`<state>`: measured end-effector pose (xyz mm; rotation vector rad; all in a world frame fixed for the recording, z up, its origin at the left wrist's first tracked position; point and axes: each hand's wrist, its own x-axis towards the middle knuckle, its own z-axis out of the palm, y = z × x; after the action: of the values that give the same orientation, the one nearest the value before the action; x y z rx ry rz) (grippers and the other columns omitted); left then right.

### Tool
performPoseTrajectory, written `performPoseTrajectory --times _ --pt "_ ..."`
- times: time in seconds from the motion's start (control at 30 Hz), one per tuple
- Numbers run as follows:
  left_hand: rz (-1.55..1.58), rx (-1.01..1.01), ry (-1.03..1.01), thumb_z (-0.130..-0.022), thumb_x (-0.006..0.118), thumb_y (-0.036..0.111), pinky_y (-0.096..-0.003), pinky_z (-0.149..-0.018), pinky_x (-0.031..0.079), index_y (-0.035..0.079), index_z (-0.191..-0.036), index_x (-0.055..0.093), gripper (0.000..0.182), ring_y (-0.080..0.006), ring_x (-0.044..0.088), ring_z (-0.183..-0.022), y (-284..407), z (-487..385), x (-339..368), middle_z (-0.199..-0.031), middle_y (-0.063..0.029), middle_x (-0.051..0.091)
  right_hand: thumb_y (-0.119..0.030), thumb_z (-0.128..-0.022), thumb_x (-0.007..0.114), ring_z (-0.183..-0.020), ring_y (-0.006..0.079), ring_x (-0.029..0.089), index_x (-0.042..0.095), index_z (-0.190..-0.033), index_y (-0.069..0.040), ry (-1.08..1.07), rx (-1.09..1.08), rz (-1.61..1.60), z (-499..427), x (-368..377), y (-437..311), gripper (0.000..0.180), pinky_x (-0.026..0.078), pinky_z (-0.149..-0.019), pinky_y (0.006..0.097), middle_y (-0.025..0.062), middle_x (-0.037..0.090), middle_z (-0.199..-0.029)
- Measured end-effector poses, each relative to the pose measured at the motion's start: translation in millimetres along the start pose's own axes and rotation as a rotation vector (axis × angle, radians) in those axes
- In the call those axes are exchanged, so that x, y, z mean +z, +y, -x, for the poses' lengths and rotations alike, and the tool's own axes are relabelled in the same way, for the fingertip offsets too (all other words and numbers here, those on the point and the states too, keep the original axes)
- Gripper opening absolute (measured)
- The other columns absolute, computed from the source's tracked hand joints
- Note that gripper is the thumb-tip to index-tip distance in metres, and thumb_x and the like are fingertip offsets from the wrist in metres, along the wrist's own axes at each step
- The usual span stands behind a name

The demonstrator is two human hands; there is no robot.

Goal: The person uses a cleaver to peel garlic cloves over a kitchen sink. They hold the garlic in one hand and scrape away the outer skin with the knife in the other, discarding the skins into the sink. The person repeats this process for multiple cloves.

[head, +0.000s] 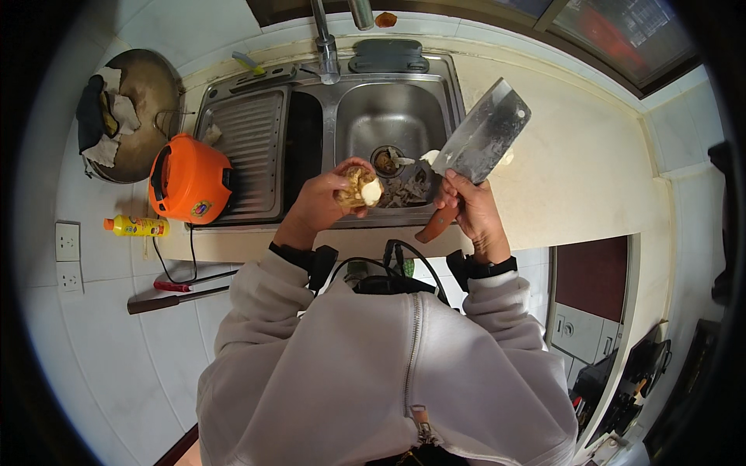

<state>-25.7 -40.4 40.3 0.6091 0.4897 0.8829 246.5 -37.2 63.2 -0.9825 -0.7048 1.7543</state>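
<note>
My left hand (pixel 323 201) grips a knobbly brown root vegetable (pixel 351 187), whose exact kind I cannot tell. A pale, cut patch shows on its right side. My right hand (pixel 475 209) holds a broad kitchen cleaver (pixel 486 131) near the base of its blade. The blade points up and away, and the orange-brown handle shows below my fingers. Both hands are above the near edge of the stainless steel sink (pixel 382 108). Peelings (pixel 406 191) lie in the basin around and near the drain (pixel 387 160). A whitish piece (pixel 430 156) shows at the sink's right rim, partly behind the cleaver.
Above the sink stands a faucet (pixel 327 55). Left are a ribbed drainboard (pixel 247 151), an orange rice cooker (pixel 189 177), a yellow bottle (pixel 139 225) and a large wok (pixel 154 87) holding cloths. A grey plastic item (pixel 389 56) rests behind the basin. The pale countertop (pixel 577 151) extends right.
</note>
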Motion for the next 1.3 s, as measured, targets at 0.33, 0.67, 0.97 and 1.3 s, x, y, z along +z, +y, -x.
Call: performPoseTrajectory --times 0.33,0.67,0.97,1.3 --pt "-0.561 -0.187 0.238 -0.095 0.063 0.026 -0.0236 -0.059 0.051 0.006 -0.113 0.066 0.027 -0.0087 0.066 -0.079 0.7 -37.5 36.9 -0.091 -0.0043 0.071 -0.010 -0.094 0.065 -0.055 0.0121 0.048 0.061 -0.088 -0.003 -0.114 0.128 0.004 0.2 1.5 2.3 0.010 0.048 -0.057 0.0307 0.0015 0.052 -0.069" --pt "-0.813 -0.024 0.251 -0.090 0.069 0.019 -0.0237 -0.061 0.051 0.005 -0.098 0.070 0.016 -0.0081 0.064 -0.076 -25.9 -59.7 16.4 -0.087 -0.0004 0.068 -0.012 -0.094 0.065 -0.054 0.0120 0.050 0.062 -0.084 -0.001 -0.064 0.149 0.099 2.7 -10.0 5.4 0.014 0.047 -0.054 0.0302 0.0020 0.054 -0.068" --pt "-0.429 -0.064 0.403 -0.089 0.069 0.020 -0.0265 -0.057 0.055 0.006 -0.097 0.067 0.016 -0.0148 0.070 -0.077 -13.4 -36.9 14.8 -0.088 -0.0052 0.072 -0.042 -0.081 0.076 -0.094 0.0447 0.066 0.049 -0.116 0.000 0.638 -0.126 1.615 6.5 -106.2 9.0 0.060 0.052 -0.081 0.0481 0.0250 0.068 -0.100" --pt "-0.419 -0.001 0.408 -0.086 0.069 0.014 -0.0272 -0.062 0.054 0.003 -0.093 0.068 0.013 -0.0153 0.069 -0.076 -13.3 -26.9 16.9 -0.087 -0.0074 0.071 -0.051 -0.071 0.081 -0.112 0.0372 0.055 0.045 -0.133 -0.008 0.758 -0.057 1.901 0.4 -178.7 33.0 0.084 0.042 -0.093 0.0491 0.0159 0.059 -0.117"
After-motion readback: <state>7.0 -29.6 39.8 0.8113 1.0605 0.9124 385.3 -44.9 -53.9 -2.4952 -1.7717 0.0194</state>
